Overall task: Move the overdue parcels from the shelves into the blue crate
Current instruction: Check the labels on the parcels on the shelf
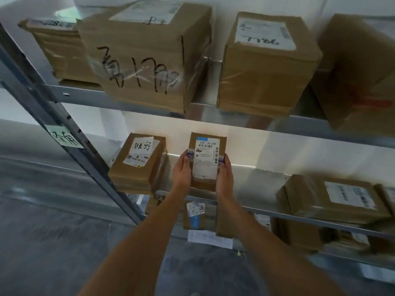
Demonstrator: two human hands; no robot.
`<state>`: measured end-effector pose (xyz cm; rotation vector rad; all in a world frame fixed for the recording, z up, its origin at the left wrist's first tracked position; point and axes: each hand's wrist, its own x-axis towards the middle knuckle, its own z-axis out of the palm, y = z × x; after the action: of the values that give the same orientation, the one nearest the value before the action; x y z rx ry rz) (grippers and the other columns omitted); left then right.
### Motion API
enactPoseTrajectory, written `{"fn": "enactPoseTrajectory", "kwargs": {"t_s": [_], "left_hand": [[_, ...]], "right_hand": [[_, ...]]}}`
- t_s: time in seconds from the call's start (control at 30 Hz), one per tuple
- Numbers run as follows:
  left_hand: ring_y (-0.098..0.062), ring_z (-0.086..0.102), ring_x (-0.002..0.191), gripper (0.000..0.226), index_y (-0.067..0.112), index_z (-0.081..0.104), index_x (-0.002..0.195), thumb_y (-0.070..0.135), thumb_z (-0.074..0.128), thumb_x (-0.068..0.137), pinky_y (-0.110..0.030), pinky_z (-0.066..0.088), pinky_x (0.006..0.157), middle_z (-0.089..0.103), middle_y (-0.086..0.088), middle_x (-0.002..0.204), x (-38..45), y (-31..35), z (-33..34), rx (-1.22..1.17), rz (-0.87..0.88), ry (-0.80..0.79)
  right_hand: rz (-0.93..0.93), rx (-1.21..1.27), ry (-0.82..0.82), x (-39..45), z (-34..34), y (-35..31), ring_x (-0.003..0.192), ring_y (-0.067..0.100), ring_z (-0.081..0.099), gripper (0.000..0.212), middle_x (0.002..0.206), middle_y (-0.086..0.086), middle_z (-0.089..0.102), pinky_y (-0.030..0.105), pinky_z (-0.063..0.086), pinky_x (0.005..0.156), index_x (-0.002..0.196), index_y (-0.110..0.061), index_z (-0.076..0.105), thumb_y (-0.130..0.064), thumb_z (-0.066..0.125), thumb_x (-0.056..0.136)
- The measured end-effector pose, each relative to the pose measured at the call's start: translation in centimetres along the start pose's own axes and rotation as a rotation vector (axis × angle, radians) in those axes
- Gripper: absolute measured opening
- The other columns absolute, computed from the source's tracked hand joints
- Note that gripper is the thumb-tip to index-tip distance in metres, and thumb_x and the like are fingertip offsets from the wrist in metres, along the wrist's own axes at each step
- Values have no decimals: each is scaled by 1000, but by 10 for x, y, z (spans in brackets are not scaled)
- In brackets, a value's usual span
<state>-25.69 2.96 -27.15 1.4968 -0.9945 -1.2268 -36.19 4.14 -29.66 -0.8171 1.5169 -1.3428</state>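
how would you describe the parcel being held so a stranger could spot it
Find the middle shelf of the metal rack. At its front edge, the small upright parcel sits between both hands. Unlike the box on its left, it carries no handwritten note.

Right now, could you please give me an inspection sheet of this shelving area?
Surface: metal middle shelf, bare metal showing to the right of the held parcel.
Job's things: small parcel with a printed label, held above the middle shelf; blue crate not in view.
Clutter: parcel with handwritten note to its left; large marked box and labelled box on the upper shelf; another parcel at right; more parcels on the lower shelf, blurred.
Hands: left hand and right hand grip the small parcel's sides.
Cables: nothing seen.
Surroundings: grey upright post bearing a green note; grey floor.
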Motion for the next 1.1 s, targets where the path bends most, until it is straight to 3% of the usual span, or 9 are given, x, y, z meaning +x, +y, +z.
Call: {"fn": "enactPoseTrajectory", "kwargs": {"t_s": [0.07, 0.2, 0.33, 0.47, 0.73, 0.83, 0.9, 0.97, 1.1], "left_hand": [[-21, 58, 113, 38, 19, 51, 135, 31, 31, 105, -39, 54, 92, 60, -5, 124, -3, -3, 8, -11, -10, -2], [-15, 58, 97, 34, 17, 56, 127, 29, 32, 105, -26, 54, 76, 60, -1, 110, -14, -6, 28, -6, -56, -8], [-27, 58, 108, 39, 14, 60, 127, 32, 34, 104, -43, 49, 99, 63, -9, 116, -20, -20, 69, 42, -125, -101], [-29, 61, 105, 38, 17, 67, 112, 36, 36, 101, -47, 49, 97, 66, -11, 112, -25, -29, 111, 36, -212, -138], [-26, 59, 109, 41, 15, 61, 126, 35, 33, 103, -37, 50, 94, 64, -8, 117, -25, -43, 136, 53, -221, -140], [-23, 55, 119, 44, 11, 55, 133, 38, 38, 102, -40, 47, 102, 58, -8, 132, -30, -38, 117, 119, -85, -112], [-17, 47, 128, 41, 17, 50, 137, 35, 42, 102, -38, 39, 110, 51, -1, 140, -23, -24, 84, 190, 68, -32], [-16, 45, 130, 39, 22, 48, 138, 35, 42, 101, -36, 37, 110, 49, 0, 142, -8, -9, 39, 286, 190, 69], [-21, 45, 128, 41, 17, 49, 137, 33, 40, 100, -37, 35, 109, 50, -5, 138, 25, 15, -56, 364, 248, 272]], "right_hand": [[-22, -46, 6, 0, -8, -2, 118, 15, 53, 39, 137, -6, 52, 36, 49, 98, 141, -29, 41, -36, 27, 106], [18, -131, 41, 3, -38, 0, 109, 19, 60, 37, 125, -1, 60, 38, 54, 93, 130, -26, 50, -37, 25, 105], [120, -118, 126, 11, -92, 7, 90, 18, 64, 37, 104, 2, 64, 30, 54, 72, 111, -24, 56, -42, 25, 104], [175, -119, 137, 27, -134, 14, 95, 24, 66, 43, 106, 6, 67, 45, 55, 88, 107, -28, 59, -49, 22, 102], [178, -167, 96, 35, -155, 25, 106, 23, 63, 46, 117, 1, 65, 52, 50, 96, 120, -38, 55, -55, 25, 90], [14, -354, 235, 22, -151, 14, 125, 26, 52, 51, 140, 7, 52, 48, 44, 105, 145, -24, 40, -47, 33, 99], [-279, -625, 331, 13, -147, 1, 135, 27, 41, 50, 146, 9, 46, 48, 35, 112, 146, -14, 39, -38, 37, 102], [-477, -702, 238, 5, -130, -20, 136, 26, 40, 49, 146, 9, 45, 49, 36, 112, 145, -14, 40, -36, 38, 101], [-422, -626, 55, -3, -56, -32, 138, 20, 38, 47, 150, 2, 40, 45, 33, 115, 147, -19, 37, -35, 37, 103]]}}
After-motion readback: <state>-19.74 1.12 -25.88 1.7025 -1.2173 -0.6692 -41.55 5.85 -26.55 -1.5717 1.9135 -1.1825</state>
